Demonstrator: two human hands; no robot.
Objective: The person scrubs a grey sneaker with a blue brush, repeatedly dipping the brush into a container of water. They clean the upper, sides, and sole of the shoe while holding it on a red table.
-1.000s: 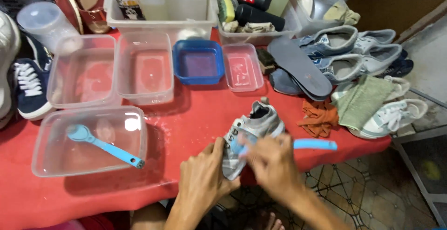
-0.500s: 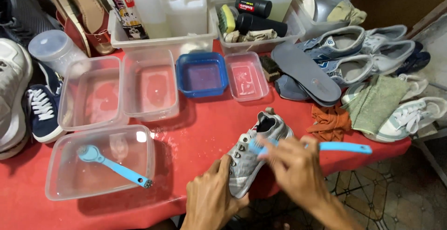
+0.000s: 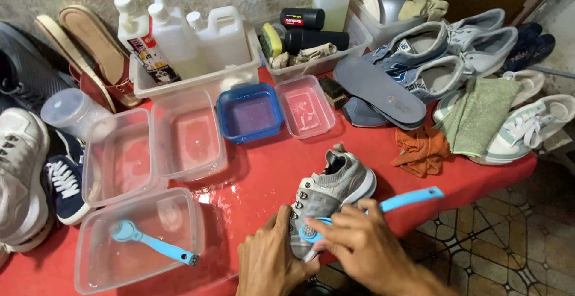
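A red table (image 3: 263, 176) fills most of the view, with clear tubs (image 3: 120, 158) on its left side. One tub near the front edge holds water and a blue brush (image 3: 153, 243). A small blue tub (image 3: 250, 113) sits further back. A grey shoe (image 3: 329, 203) lies at the front edge of the table, toe toward the person. The left hand (image 3: 269, 260) wraps around the toe end and holds it tight. The right hand (image 3: 359, 242) is closed around a second blue brush (image 3: 383, 206) and presses its round head on the shoe's front. An orange rag (image 3: 422, 149) lies near, to the right
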